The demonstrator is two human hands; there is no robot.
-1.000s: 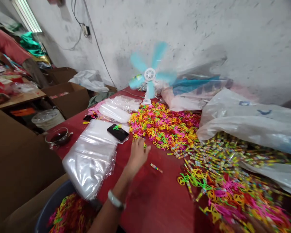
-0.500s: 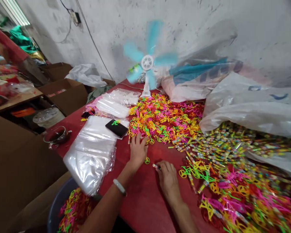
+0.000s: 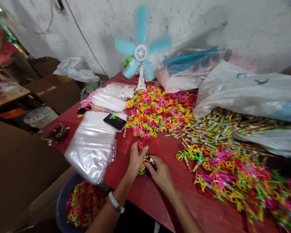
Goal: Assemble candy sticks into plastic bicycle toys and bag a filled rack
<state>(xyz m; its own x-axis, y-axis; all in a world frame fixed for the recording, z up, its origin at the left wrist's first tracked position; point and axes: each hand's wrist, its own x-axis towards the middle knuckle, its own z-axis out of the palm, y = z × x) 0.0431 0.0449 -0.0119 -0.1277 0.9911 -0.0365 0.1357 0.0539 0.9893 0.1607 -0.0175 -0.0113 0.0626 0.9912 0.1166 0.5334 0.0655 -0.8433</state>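
Observation:
My left hand [image 3: 136,158], with a pale bangle [image 3: 116,203] on its wrist, pinches a small plastic toy bicycle [image 3: 142,169], its yellow-green wheel showing below the fingers. A red-pink bit [image 3: 140,144] shows at the fingertips. Close against it, my right hand [image 3: 160,171] grips a small printed tube [image 3: 150,160], mostly covered by the fingers. The hands nearly touch over the red table [image 3: 126,152]. Beyond them lies a heap of bright toy bicycles [image 3: 157,113]. To the right are a pile of printed tubes [image 3: 215,132] and a mixed pile of bicycles with tubes [image 3: 232,174].
Clear plastic bags [image 3: 92,145] lie at left with a phone [image 3: 114,122] on them. A glass mug [image 3: 54,133] stands near the left edge. A fan [image 3: 141,53] spins behind. Below is a tub [image 3: 60,207] of plastic pieces. White sacks [image 3: 247,94] stand right.
My left hand has drawn back from the heap's edge and picked up the toy bicycle. My right hand has moved left with the tube, bringing both hands together. The view has shifted slightly.

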